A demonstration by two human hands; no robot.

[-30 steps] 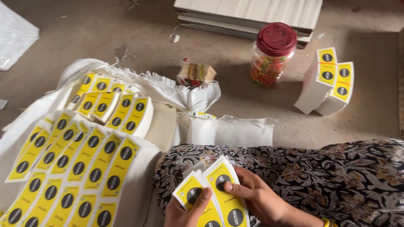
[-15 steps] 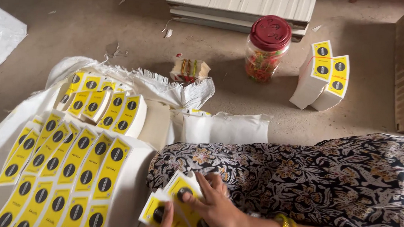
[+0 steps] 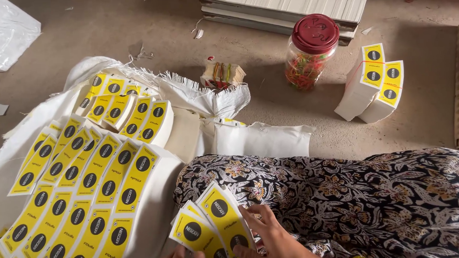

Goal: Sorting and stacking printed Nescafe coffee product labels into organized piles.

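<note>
A bare concrete floor (image 3: 132, 25) is seen as the carrying surface, dusty, with small scraps scattered on it. Ahead of the hands and to their left, a white woven sack (image 3: 197, 97) is spread on the floor, its frayed edge turned up. Well ahead of the hands, a clear jar (image 3: 309, 53) with a dark red lid stands upright. Just left of the jar, a small paper bundle (image 3: 223, 74) is laid. Right of the jar, two banded stacks of yellow labels (image 3: 374, 81) are set, touching. Farthest ahead, flat pale boards (image 3: 286, 5) are stacked. Far left, clear plastic sheeting (image 3: 1, 30) is lying.
</note>
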